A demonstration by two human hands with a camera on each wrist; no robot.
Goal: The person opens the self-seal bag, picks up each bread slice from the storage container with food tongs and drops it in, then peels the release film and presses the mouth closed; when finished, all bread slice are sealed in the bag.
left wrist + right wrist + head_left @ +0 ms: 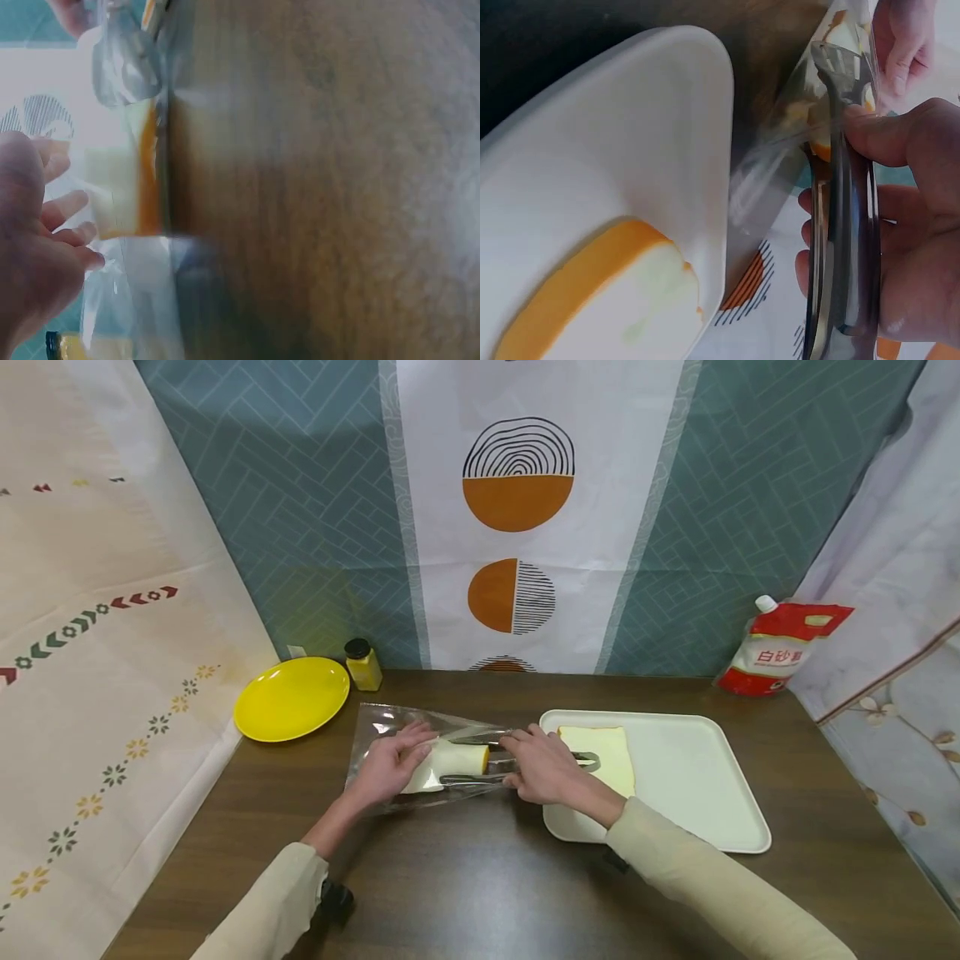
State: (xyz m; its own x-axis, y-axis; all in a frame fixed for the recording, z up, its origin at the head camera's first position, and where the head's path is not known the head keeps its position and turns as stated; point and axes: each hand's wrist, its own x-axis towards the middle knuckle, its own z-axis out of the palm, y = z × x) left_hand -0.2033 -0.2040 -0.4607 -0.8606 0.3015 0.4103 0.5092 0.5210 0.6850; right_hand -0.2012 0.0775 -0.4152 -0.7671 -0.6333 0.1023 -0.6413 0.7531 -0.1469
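Observation:
My right hand (542,766) grips a pair of metal tongs (844,247), thumb on one arm and fingers round the other side. Their scalloped tips reach into a clear plastic bag (375,722) and lie along a slice of bread (463,760) with an orange-brown crust. My left hand (390,764) rests over the bag at the slice's left end, its fingers extended and loosely bent. Part of the slice is hidden beneath that hand. In the left wrist view the tong tips overlap the bread inside the bag.
A white tray (682,777) stands to the right, with another bread slice (611,747) at its left end. Behind the bag are a yellow plate (292,700) and a yellow jar (364,672) with a black lid. A red-and-white pouch (776,647) leans at the back right.

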